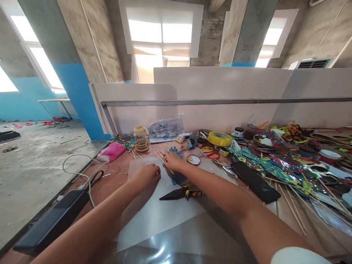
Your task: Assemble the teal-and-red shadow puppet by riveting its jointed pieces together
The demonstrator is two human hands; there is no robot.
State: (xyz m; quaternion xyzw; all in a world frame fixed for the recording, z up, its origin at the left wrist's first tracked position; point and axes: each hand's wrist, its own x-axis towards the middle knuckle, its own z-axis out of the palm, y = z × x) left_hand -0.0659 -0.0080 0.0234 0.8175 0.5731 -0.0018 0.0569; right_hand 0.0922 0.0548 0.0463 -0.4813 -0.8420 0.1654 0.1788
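Observation:
My right hand is closed around a few thin wooden sticks, whose ends poke out past the fingers to the upper left. Just to its left, my left hand rests low over a translucent white sheet with its fingers curled in. Anything between those fingers is hidden. Below both hands, pliers with black and yellow handles lie on the sheet. Beyond the right hand are turquoise cut pieces. A red-rimmed lid holding small gold beads is beside the right wrist.
A jar, yellow tape roll and scissors stand or lie at the back. Rightward are a black flat case, shiny patterned material and loose sticks. A black power bank with cable and a pink bundle lie left.

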